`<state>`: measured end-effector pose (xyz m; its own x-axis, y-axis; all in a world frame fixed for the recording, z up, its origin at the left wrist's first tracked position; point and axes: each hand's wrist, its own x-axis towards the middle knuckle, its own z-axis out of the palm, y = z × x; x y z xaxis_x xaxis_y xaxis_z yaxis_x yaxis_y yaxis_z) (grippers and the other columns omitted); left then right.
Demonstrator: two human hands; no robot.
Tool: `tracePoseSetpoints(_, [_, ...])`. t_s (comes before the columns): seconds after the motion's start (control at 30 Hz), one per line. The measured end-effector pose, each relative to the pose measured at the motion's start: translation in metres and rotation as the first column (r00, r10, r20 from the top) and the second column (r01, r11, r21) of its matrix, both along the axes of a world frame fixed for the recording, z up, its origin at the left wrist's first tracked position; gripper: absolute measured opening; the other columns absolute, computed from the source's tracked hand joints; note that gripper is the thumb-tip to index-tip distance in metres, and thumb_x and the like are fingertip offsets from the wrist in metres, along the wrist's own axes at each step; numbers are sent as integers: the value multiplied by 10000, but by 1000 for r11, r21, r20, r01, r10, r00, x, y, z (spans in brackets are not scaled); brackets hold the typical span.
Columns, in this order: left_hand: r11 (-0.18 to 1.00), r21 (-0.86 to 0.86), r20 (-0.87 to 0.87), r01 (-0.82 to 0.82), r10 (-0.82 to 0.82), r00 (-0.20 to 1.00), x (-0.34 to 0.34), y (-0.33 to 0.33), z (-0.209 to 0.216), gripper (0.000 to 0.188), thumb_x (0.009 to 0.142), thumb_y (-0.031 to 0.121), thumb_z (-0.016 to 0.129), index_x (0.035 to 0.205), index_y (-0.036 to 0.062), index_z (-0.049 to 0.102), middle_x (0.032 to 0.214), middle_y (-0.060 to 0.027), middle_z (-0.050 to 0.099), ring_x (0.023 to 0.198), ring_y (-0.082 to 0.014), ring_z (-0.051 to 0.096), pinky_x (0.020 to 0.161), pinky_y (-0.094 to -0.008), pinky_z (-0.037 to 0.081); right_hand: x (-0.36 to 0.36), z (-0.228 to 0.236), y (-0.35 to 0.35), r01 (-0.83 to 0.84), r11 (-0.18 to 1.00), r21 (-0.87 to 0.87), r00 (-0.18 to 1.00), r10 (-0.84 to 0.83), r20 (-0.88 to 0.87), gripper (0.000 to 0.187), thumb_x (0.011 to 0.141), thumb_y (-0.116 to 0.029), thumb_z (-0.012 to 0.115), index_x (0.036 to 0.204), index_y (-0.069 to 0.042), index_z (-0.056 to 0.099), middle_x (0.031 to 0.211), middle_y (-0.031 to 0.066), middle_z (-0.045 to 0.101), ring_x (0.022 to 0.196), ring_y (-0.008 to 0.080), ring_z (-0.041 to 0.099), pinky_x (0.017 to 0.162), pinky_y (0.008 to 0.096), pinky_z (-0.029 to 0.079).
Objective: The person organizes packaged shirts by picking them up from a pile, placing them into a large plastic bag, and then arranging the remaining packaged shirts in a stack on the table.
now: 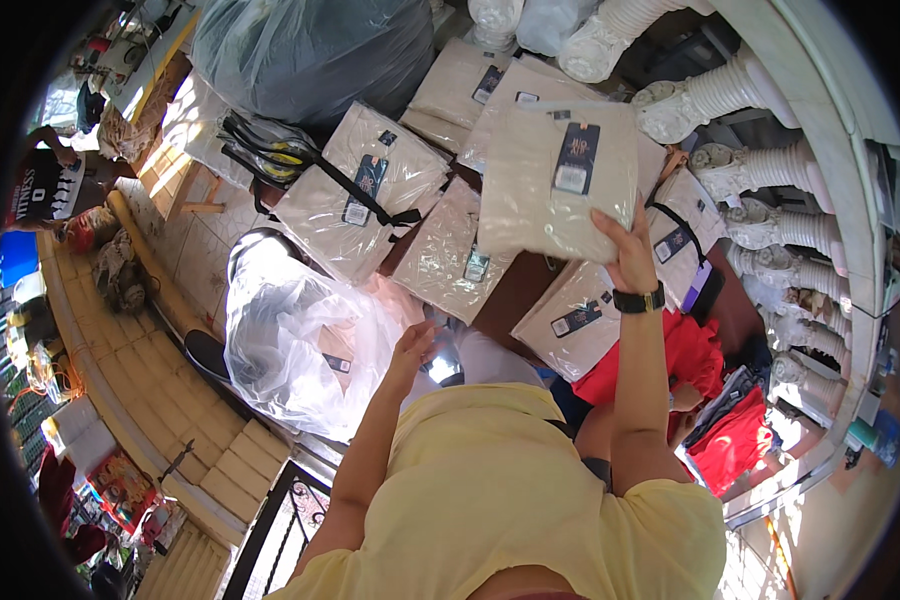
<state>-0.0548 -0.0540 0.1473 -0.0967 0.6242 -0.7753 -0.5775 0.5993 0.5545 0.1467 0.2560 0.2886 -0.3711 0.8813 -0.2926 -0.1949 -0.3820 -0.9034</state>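
Note:
My right hand (630, 255) grips the near right corner of a folded beige garment in clear plastic (525, 190), its thumb on top. A dark blue tag (576, 160) shows through the wrapper. The package is raised over other wrapped beige garments, partly hiding them. My left hand (415, 350) holds nothing; its fingers are slightly bent and apart, in front of me beside a large clear plastic bag (280, 335). Inside that bag a beige piece with a dark tag shows. Nearest to the left hand on the table lies another wrapped garment (450, 240).
More wrapped garments (345, 240) cover the brown table (505, 310), one with a black strap across it. A big filled plastic bag (310, 50) stands at the back. White ridged balusters (770, 175) line the right side. Red cloth (660, 360) lies at the right, beside another person's hand (684, 398).

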Motion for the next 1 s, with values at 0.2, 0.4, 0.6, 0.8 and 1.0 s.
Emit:
tracePoseSetpoints(0.2, [997,-33,-17,-70,69,997,1,-25,0,439,984,302,497,1329,36,439,1265,-90,562,965,-152,603,853,-274,447,-111,-38,84,10,997,71,998,-6,-64,663,760,5,699,1337,-45,375,1200,122,555,1104,253,557,910,375,489])
tracePoseSetpoints(0.4, [986,91,-271,-141,161,949,-5,-51,1,392,965,263,543,1269,21,491,1203,-82,594,948,-142,602,792,-270,464,-161,-111,125,22,997,73,921,-49,387,901,751,-123,754,1427,-28,167,1309,197,442,1183,309,492,991,438,410])
tracePoseSetpoints(0.6, [1000,22,-980,-3,22,200,-39,-116,16,358,771,82,712,1103,67,581,1130,-110,585,1066,-330,501,924,-419,407,-212,-90,-41,-352,712,607,818,-82,570,594,810,-104,686,1331,-23,412,1204,180,522,962,265,574,832,354,480])
tracePoseSetpoints(0.8, [892,-378,-863,249,-436,255,-43,-204,-28,781,689,310,802,1340,119,415,1285,-122,485,1191,-349,452,1015,-515,323,-316,-131,-258,-779,101,618,534,624,571,160,802,-10,583,958,-15,621,936,151,641,877,320,625,771,379,500])
tracePoseSetpoints(1.0, [870,-154,-841,468,-364,400,-36,-206,-71,578,752,-24,552,1300,142,479,1006,-86,620,917,-260,600,802,-414,422,-357,-386,-354,-824,-423,-378,-484,177,857,279,805,-134,558,1049,-54,666,1096,168,661,1012,295,640,871,361,508])
